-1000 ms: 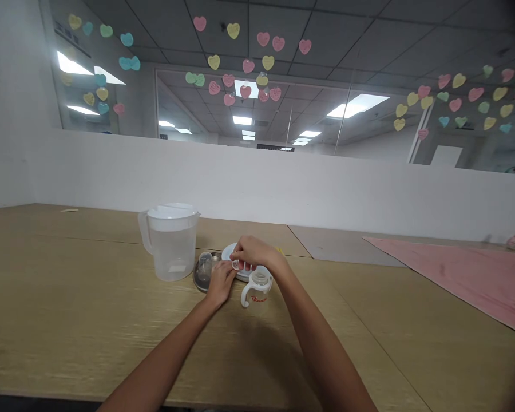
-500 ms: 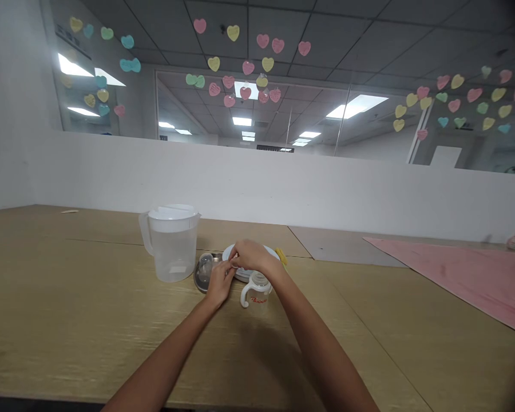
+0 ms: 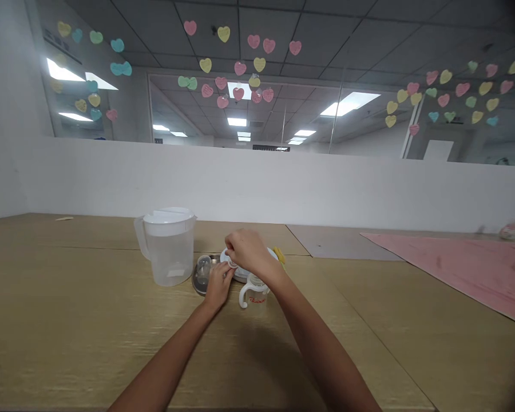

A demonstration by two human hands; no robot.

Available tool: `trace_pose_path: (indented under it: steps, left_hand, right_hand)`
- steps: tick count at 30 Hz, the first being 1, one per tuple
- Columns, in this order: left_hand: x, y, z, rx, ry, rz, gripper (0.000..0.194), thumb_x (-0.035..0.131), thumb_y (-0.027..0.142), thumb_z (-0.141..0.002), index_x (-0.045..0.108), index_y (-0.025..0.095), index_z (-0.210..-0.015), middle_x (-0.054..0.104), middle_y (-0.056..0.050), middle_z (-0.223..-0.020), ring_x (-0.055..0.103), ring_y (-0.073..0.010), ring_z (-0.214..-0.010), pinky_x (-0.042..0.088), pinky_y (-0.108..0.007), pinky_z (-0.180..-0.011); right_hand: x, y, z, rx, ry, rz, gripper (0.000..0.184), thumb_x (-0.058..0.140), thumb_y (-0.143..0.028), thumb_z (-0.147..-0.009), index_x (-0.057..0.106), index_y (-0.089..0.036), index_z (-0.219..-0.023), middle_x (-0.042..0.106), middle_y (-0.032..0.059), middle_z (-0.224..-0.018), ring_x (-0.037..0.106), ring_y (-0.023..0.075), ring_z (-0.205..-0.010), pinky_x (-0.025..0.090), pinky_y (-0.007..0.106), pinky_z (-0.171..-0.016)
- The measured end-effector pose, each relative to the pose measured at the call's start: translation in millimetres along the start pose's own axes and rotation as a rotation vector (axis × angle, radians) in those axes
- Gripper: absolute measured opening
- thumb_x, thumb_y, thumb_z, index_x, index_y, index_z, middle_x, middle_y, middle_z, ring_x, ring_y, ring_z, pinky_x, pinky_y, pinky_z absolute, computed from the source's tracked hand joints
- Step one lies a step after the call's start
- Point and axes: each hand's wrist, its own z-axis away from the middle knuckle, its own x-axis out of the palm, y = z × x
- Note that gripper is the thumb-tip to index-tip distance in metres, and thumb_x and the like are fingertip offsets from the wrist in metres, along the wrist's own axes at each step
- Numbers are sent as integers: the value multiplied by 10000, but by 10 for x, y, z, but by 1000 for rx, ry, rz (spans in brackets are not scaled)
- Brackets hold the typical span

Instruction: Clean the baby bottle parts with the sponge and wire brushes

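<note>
The left hand's (image 3: pixel 218 284) grip pinches a small translucent piece (image 3: pixel 232 264) — the right hand's (image 3: pixel 245 249), curled above, I cannot tell.

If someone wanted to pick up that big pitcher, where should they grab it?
Probably by the handle, coming from the left. The pitcher stands upright with that loop sticking out leftward, while the spout points right. The metal tray and the person's left hand are on the right, so the left approach looks easier.
</note>
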Motion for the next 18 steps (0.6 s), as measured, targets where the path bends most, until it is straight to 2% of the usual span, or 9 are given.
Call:
trace_pose_path:
  steps: [10, 18]
  left_hand:
    - [54, -40, 11, 14, 45, -36, 264, 407, 251, -834, 636, 173, -729, 651, -51, -802, 558, -188, -794, 408, -304, -723]
    - [52, -21, 13, -4, 27, -58, 260, 417, 243, -837, 644, 170, -735, 653, -53, -821, 551, -193, -830, 395, -317, -755]
  right_hand:
    - [-149, -26, 105, -32, 62, 19, 155, 533, -205, -793, 617, -163, -670, 644, 54, -705, 558, 137, -656, 246, 230, -520]
    - [-225, -58, 181, -49, 120, 10, 161, 518, -163, -777, 591, -156, -634, 624, 39, -662, 510, 117, -608, 195, 244, -512]
